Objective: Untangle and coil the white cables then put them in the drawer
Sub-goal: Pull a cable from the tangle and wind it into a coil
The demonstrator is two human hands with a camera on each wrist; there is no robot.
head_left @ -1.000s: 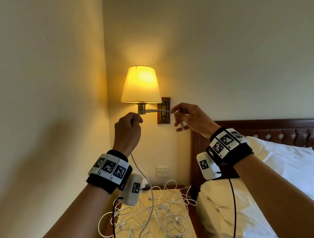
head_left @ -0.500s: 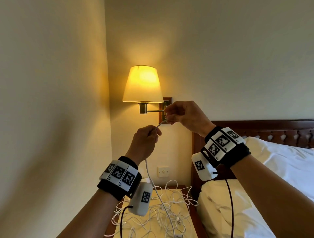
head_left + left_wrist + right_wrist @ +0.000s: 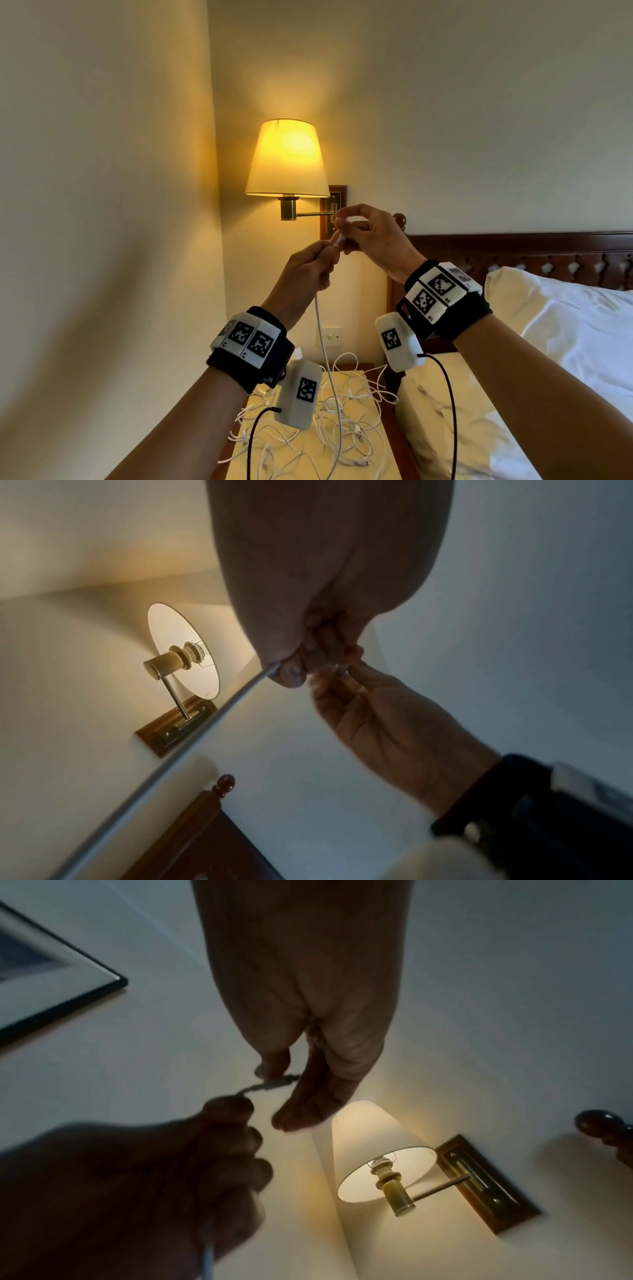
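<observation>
Both hands are raised in front of the wall lamp, close together. My left hand (image 3: pixel 310 270) grips one white cable (image 3: pixel 323 349) just below its end, and the cable hangs down from the fist to the pile. My right hand (image 3: pixel 363 233) pinches the plug end (image 3: pixel 339 241) of that cable between thumb and fingers. In the right wrist view the plug end (image 3: pixel 274 1084) shows between the two hands. The cable (image 3: pixel 192 739) runs down from my left hand in the left wrist view. A tangle of white cables (image 3: pixel 342 421) lies on the nightstand (image 3: pixel 308 455). No drawer is in view.
A lit wall lamp (image 3: pixel 286 161) on a brass arm hangs just behind the hands. A bed with white pillows (image 3: pixel 565 329) and a dark wooden headboard (image 3: pixel 513 250) fills the right. A wall socket (image 3: pixel 330 336) sits above the nightstand. A wall closes the left side.
My left hand has come down and rightward along the cable to meet the right hand. The right hand dropped a little and still pinches the plug end.
</observation>
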